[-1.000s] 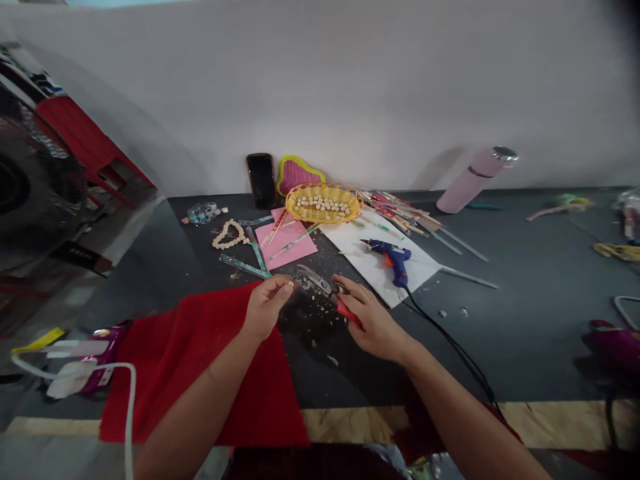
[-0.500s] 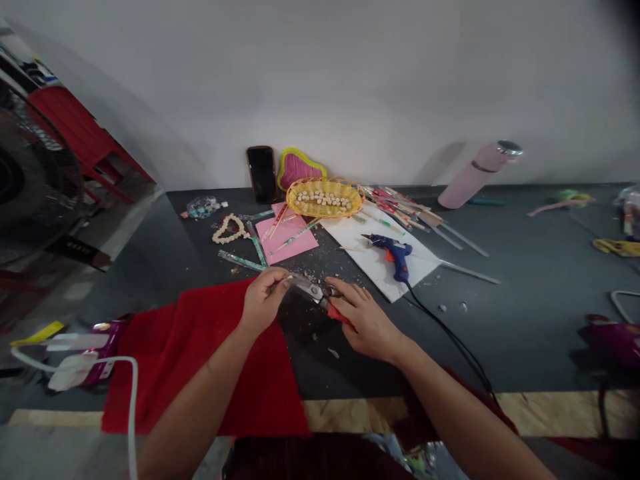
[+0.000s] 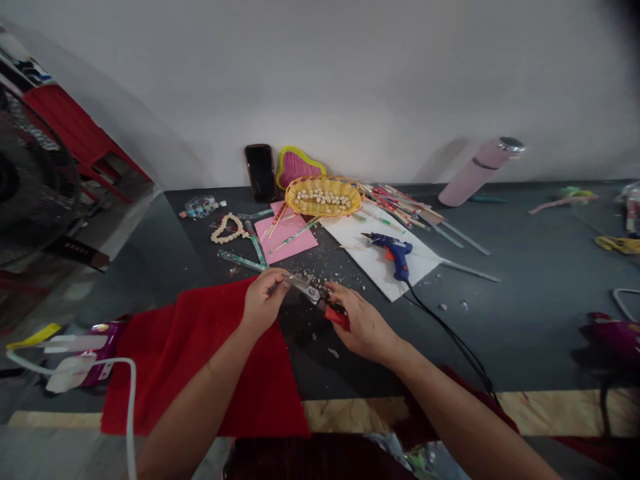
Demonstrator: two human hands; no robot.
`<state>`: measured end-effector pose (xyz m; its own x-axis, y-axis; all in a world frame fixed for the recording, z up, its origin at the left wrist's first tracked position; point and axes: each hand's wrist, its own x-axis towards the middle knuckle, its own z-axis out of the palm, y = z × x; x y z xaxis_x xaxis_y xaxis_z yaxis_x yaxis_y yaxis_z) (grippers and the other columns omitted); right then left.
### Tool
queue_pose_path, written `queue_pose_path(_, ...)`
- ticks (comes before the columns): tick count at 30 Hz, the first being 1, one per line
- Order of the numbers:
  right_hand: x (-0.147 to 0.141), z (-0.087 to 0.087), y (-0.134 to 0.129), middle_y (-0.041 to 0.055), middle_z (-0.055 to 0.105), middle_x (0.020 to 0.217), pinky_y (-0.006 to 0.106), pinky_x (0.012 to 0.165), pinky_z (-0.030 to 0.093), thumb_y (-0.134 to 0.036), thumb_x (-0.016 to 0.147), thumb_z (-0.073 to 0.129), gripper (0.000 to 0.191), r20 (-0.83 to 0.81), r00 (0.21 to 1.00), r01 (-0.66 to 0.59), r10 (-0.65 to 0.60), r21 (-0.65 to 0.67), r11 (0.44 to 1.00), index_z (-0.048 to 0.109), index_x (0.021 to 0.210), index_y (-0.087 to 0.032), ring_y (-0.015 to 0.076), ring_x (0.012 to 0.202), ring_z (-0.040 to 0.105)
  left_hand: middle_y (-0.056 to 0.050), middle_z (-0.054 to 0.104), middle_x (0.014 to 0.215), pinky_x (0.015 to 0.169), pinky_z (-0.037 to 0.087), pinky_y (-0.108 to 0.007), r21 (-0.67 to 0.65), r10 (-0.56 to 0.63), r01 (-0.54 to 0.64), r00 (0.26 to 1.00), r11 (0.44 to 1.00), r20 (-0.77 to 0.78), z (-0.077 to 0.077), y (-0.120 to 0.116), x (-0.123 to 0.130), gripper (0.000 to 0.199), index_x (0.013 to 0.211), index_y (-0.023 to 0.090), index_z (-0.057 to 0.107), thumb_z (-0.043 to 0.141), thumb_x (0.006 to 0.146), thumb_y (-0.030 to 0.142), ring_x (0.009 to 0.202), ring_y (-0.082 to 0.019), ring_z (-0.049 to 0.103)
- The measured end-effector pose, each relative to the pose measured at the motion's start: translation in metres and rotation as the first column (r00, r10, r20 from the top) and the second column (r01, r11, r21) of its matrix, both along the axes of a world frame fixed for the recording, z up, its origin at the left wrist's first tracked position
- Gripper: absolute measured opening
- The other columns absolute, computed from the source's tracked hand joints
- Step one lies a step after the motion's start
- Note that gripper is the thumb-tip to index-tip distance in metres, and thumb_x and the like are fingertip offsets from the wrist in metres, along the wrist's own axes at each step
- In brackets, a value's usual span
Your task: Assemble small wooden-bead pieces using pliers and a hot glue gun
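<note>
My right hand (image 3: 363, 321) is wrapped round the red handles of a metal cutting tool (image 3: 311, 292), whose blades point up and left. The fingers of my left hand (image 3: 264, 300) are pinched together at the tip of the blades; whatever they hold is too small to make out. Small pale crumbs lie on the dark table around the tool. Beyond my hands are a pink paper (image 3: 295, 248) with thin sticks on it and a yellow basket (image 3: 325, 208) holding pale beads. A blue glue gun (image 3: 397, 253) rests on a white sheet (image 3: 373, 279).
A red cloth (image 3: 200, 360) lies under my left forearm. Along the wall stand a phone (image 3: 261, 173) and a pink bottle (image 3: 477, 175). A heart of beads (image 3: 228, 229) is at the left; a black cord runs right of my right hand. A fan (image 3: 35, 180) stands far left.
The fingers of my right hand have closed in round the handles, and the handles look nearer together. The blades now look closed. My left hand has hardly moved.
</note>
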<state>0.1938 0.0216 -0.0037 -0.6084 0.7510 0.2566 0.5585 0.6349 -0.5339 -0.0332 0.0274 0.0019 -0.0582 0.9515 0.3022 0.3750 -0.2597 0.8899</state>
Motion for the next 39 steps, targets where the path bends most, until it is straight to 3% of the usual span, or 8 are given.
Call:
queue_pose_path(3,0.000,-0.003,0.000,0.0157,0.049,0.127,0.043,0.095,0.042,-0.013,0.072,0.048,0.066,0.038,0.999,0.027,-0.027,-0.017,0.999,0.027,0.135,-0.014,0.0254,0.113,0.050,-0.007,0.063,0.088,0.080,0.045,-0.031,-0.020,0.013,-0.013,1.000,1.000,-0.001,-0.003,-0.001,0.002,0.014,0.075,0.018,0.063,0.055,0.081,0.028,0.086,-0.019,0.058)
queue_pose_path(14,-0.001,0.004,0.001,0.0111,0.052,0.121,0.041,0.093,0.040,-0.015,0.070,0.049,0.066,0.289,0.946,0.144,-0.145,0.025,0.989,0.035,0.134,-0.019,0.0264,0.108,0.049,-0.007,0.063,0.099,0.080,0.045,-0.030,-0.068,0.088,-0.074,0.969,0.995,0.231,-0.014,0.000,0.009,0.015,0.086,0.019,0.067,0.063,0.075,0.027,0.094,-0.020,0.057)
queue_pose_path(18,-0.001,0.006,0.001,0.0107,0.051,0.123,0.041,0.093,0.039,-0.015,0.070,0.048,0.068,0.314,0.938,0.143,-0.145,0.029,0.989,0.033,0.136,-0.020,0.0266,0.108,0.048,-0.005,0.063,0.091,0.078,0.045,-0.028,-0.124,0.064,-0.031,0.961,0.992,0.269,-0.014,0.000,0.008,0.014,0.083,0.018,0.067,0.062,0.076,0.028,0.087,-0.018,0.058)
queue_pose_path(25,0.000,0.009,0.002,0.0116,0.050,0.124,0.043,0.091,0.037,-0.015,0.070,0.050,0.071,0.351,0.927,0.130,-0.132,0.029,0.991,0.030,0.138,-0.021,0.0286,0.108,0.046,-0.005,0.063,0.089,0.076,0.044,-0.027,-0.139,0.089,-0.059,0.972,0.989,0.217,-0.014,0.001,0.008,0.015,0.083,0.018,0.068,0.063,0.074,0.029,0.084,-0.017,0.057)
queue_pose_path(31,0.000,0.012,0.002,0.0114,0.051,0.122,0.042,0.091,0.037,-0.013,0.070,0.049,0.069,0.356,0.923,0.135,-0.142,0.045,0.990,0.032,0.137,-0.018,0.0272,0.107,0.046,-0.004,0.063,0.085,0.072,0.044,-0.025,-0.220,0.065,0.019,0.927,0.975,0.370,-0.013,0.000,0.008,0.019,0.087,0.017,0.067,0.066,0.071,0.028,0.079,-0.016,0.057)
queue_pose_path(36,0.000,0.011,0.001,0.0103,0.051,0.122,0.040,0.093,0.038,-0.012,0.070,0.048,0.067,0.334,0.930,0.148,-0.154,0.044,0.988,0.034,0.136,-0.018,0.0253,0.109,0.046,-0.007,0.059,0.105,0.080,0.044,-0.027,-0.161,-0.023,0.092,0.922,0.983,0.386,-0.010,0.002,0.008,0.030,0.095,0.018,0.066,0.071,0.066,0.024,0.095,-0.019,0.056)
queue_pose_path(39,0.000,0.009,0.002,0.0104,0.051,0.122,0.040,0.094,0.039,-0.012,0.070,0.047,0.066,0.299,0.944,0.133,-0.140,0.046,0.990,0.035,0.135,-0.017,0.0251,0.109,0.046,-0.008,0.059,0.107,0.082,0.044,-0.029,-0.161,-0.019,0.082,0.934,0.983,0.357,-0.011,0.002,0.008,0.026,0.094,0.019,0.067,0.068,0.069,0.026,0.097,-0.020,0.056)
